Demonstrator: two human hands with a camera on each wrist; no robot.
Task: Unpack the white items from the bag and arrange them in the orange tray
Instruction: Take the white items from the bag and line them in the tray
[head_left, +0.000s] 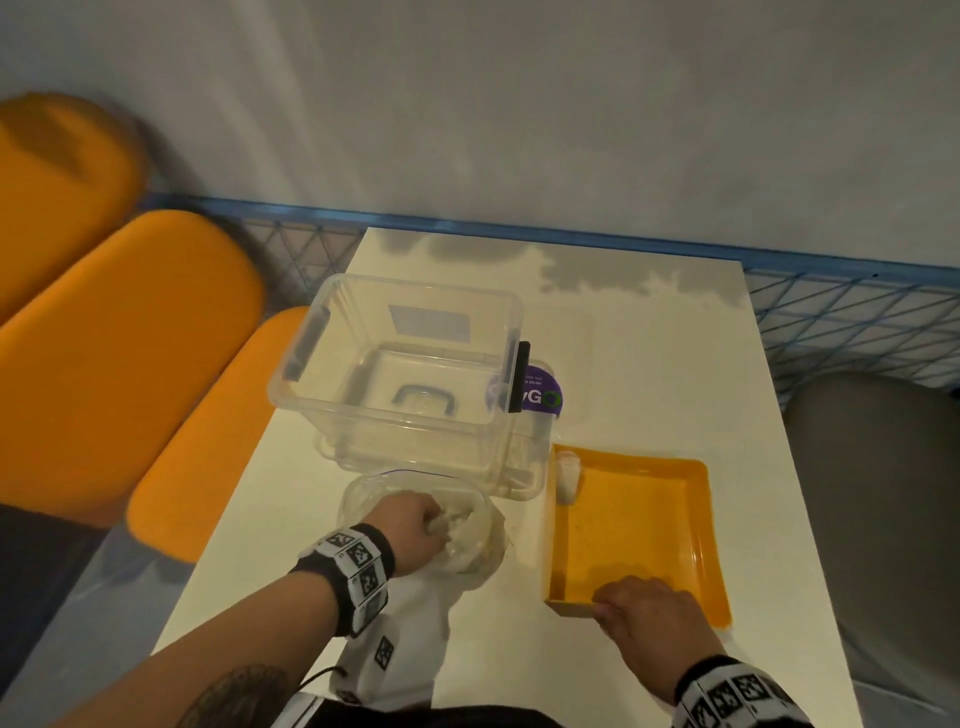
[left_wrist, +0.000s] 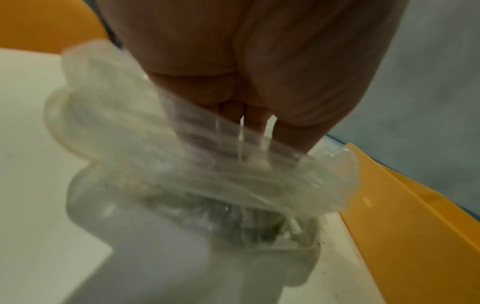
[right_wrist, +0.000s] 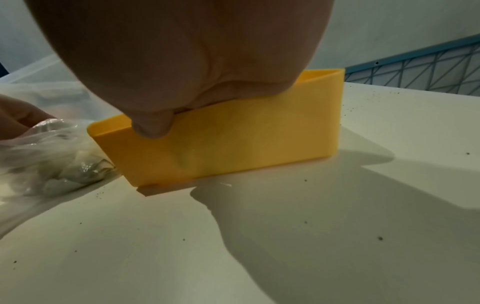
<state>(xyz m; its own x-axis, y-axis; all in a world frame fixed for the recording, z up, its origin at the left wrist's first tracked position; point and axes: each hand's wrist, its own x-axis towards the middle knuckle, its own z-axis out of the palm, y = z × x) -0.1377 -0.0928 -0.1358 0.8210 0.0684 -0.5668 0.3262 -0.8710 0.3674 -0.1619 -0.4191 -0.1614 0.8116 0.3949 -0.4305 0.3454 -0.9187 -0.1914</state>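
Observation:
A crumpled clear plastic bag (head_left: 475, 540) lies on the white table left of the orange tray (head_left: 639, 525). My left hand (head_left: 415, 525) is inside the bag's mouth, its fingers (left_wrist: 231, 131) showing through the film (left_wrist: 182, 185) and curled round white contents (head_left: 457, 519). One white item (head_left: 569, 475) stands in the tray's far left corner. My right hand (head_left: 644, 608) grips the tray's near wall (right_wrist: 233, 144), with the thumb (right_wrist: 153, 125) on the outside and the fingers hooked over the rim.
An empty clear plastic box (head_left: 405, 374) stands just behind the bag, on a lid with a purple label (head_left: 540, 397). Orange seat cushions (head_left: 130, 353) lie off the table's left edge. A blue wire fence (head_left: 831, 312) runs along the back.

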